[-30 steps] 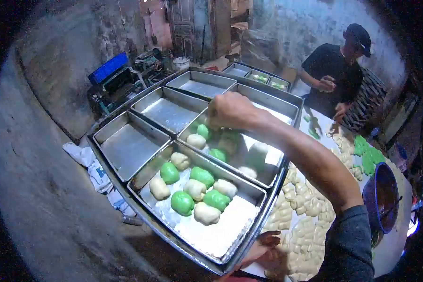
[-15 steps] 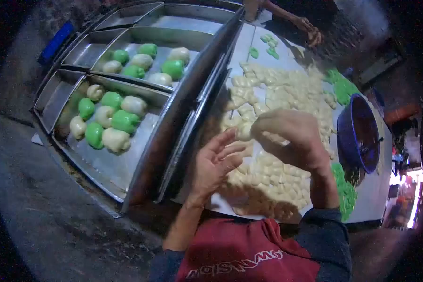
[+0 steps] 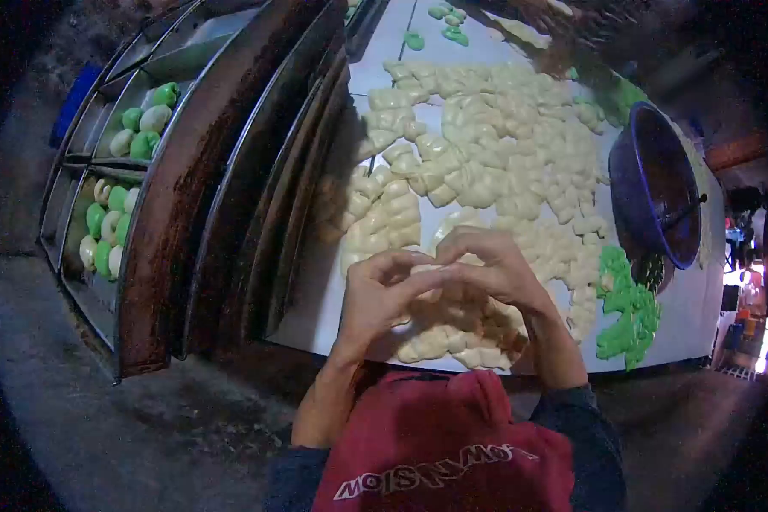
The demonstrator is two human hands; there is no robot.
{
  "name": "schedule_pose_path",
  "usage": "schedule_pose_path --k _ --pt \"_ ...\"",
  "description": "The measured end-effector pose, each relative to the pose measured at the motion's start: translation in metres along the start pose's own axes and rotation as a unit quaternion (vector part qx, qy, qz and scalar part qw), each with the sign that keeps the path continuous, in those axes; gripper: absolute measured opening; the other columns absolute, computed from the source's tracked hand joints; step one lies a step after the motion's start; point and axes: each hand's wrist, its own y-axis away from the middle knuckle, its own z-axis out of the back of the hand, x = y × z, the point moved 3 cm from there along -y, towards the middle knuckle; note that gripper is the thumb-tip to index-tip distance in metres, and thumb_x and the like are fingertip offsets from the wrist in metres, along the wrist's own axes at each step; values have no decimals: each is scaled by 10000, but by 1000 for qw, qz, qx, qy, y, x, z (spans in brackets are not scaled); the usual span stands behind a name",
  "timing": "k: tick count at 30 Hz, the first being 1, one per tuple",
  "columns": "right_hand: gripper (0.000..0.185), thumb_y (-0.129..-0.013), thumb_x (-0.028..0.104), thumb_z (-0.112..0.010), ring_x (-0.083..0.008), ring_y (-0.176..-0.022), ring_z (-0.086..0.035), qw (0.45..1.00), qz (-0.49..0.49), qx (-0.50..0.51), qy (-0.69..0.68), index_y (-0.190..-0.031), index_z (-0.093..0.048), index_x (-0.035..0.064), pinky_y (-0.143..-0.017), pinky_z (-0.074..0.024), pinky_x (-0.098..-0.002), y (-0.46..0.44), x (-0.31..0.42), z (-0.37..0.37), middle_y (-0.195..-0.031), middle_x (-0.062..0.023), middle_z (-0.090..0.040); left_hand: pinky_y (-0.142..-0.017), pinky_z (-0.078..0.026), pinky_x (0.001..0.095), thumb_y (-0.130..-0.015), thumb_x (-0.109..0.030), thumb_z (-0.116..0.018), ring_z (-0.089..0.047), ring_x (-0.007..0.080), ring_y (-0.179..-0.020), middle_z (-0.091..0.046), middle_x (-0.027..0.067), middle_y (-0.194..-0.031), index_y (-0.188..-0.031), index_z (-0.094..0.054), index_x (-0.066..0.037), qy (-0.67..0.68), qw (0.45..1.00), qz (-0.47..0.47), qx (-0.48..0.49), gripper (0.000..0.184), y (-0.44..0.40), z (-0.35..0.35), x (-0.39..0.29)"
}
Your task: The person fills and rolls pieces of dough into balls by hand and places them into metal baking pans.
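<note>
My left hand [image 3: 382,294] and my right hand [image 3: 493,271] meet over the near part of the table. Their fingers are closed together around a small pale dough piece [image 3: 427,270], mostly hidden by the fingers. Beneath and beyond them spreads a wide layer of cream-coloured dough pieces [image 3: 495,145], packed close and touching one another, with a shiny surface. To the right of my right hand lies a heap of bright green dough [image 3: 627,316].
Deep metal trays [image 3: 175,192] stand on the left, with green and cream dough rolls [image 3: 107,226] in their compartments. A blue-purple basin [image 3: 627,183] tilts at the table's right side, a dark handle inside. Small green dough pieces [image 3: 452,36] lie at the far end.
My hands have come together around the dough piece; before, the left was open and apart from the right. The view has turned rightward, and the trays show further left.
</note>
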Motion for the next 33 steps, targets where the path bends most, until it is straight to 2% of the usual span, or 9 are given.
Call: schedule_pose_path --k 3,9,14,19,23,24,28,29,33 --pt "294 -795 116 -701 -213 -932 -615 986 -117 -85 -80 -1059 -656 -6 -828 -473 -307 -5 -6 -10 -1017 -120 -656 -662 -518 236 -842 -115 -696 -628 107 -788 -670 71 -903 -1011 -641 44 66 993 76 -66 238 -6 6 -1" --pt "355 -757 100 -746 -244 -951 -630 979 94 -69 166 -1082 -628 17 -803 -495 -317 -29 42 -31 -1046 -125 -641 -677 -515 243 -935 -228 -588 -637 112 -791 -661 47 -911 -1053 -634 -3 224 971 -23 -77 258 -19 20 7" --pt "374 -771 75 -726 -167 -923 -624 992 65 -80 79 -1107 -592 -19 -806 -490 -300 -83 107 -6 -985 -104 -655 -801 -545 318 -993 -455 -390 -658 218 -950 -564 149 -1262 -1447 -304 -128 301 953 -9 25 566 -7 41 -40" --pt "323 -800 86 -670 -120 -903 -585 968 207 44 136 -1083 -549 -12 -816 -473 -277 -198 220 -19 -961 -62 -614 -822 -506 312 -969 -103 -488 -606 192 -1018 -549 102 -1296 -1409 -378 -110 196 973 -7 120 454 -3 64 -26" --pt "253 -760 170 -625 -182 -795 -617 893 296 153 301 -936 -629 -13 -727 -492 -323 -310 249 -71 -833 -120 -653 -808 -485 245 -959 -159 -528 -603 139 -987 -597 75 -1221 -1356 -445 -46 112 978 83 154 421 5 66 -4" --pt "283 -817 192 -639 -186 -918 -613 893 222 232 316 -1026 -617 5 -784 -494 -333 -336 245 -85 -933 -102 -637 -817 -483 237 -956 -181 -538 -607 134 -974 -613 71 -1193 -1342 -459 -30 82 977 119 159 421 7 69 0" --pt "361 -752 125 -615 -258 -886 -657 797 207 327 464 -1103 -648 47 -769 -501 -370 -393 212 -138 -976 -164 -680 -818 -502 275 -968 -195 -509 -616 157 -954 -614 120 -1180 -1340 -453 -5 83 984 48 151 421 6 80 25" --pt "355 -750 133 -615 -275 -858 -659 791 231 318 468 -1093 -654 53 -756 -504 -376 -399 208 -140 -957 -171 -680 -849 -495 300 -920 -70 -496 -609 152 -945 -627 84 -1178 -1309 -495 -22 91 983 88 133 392 10 83 19" --pt "309 -748 131 -612 -326 -804 -661 786 191 233 539 -1043 -677 66 -726 -509 -404 -386 223 -133 -903 -177 -685 -867 -493 310 -934 -110 -498 -611 163 -966 -610 87 -1194 -1296 -498 -21 144 985 64 72 373 9 91 39"
